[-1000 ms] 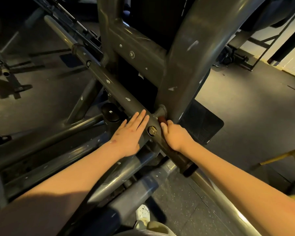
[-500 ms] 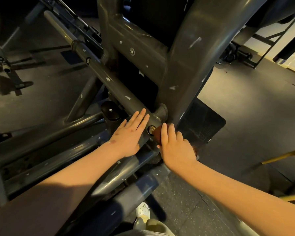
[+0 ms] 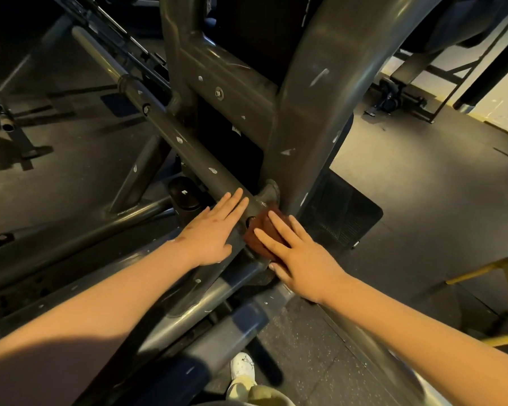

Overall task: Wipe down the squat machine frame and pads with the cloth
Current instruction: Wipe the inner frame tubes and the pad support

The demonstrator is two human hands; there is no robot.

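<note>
Head view is showing both hands working at a joint of the squat machine frame (image 3: 314, 112), where a diagonal tube (image 3: 170, 130) is meeting the thick curved upright. The cloth (image 3: 260, 234), dark reddish-brown and bunched, is lying right on that joint, against the foot of the upright. The right hand (image 3: 299, 253) is pressing down on it with fingers straight and spread, palm flat, not curling around the fabric; most of the cloth is hiding beneath those fingers. The left hand (image 3: 214, 230) is resting flat on the lower end of the diagonal tube, fingers straight and close together, gripping nothing. Its fingertips are sitting just beside the cloth, with a round bolt fitting partly showing between the 2 hands. Pale chips are speckling the grey paint along the tubes. A black ribbed footplate (image 3: 343, 212) is lying on the dark rubber floor (image 3: 423, 186) just behind the upright. Near the floor's bottom edge, 1 white shoe (image 3: 242, 367) is standing beside a lower frame rail.
</note>
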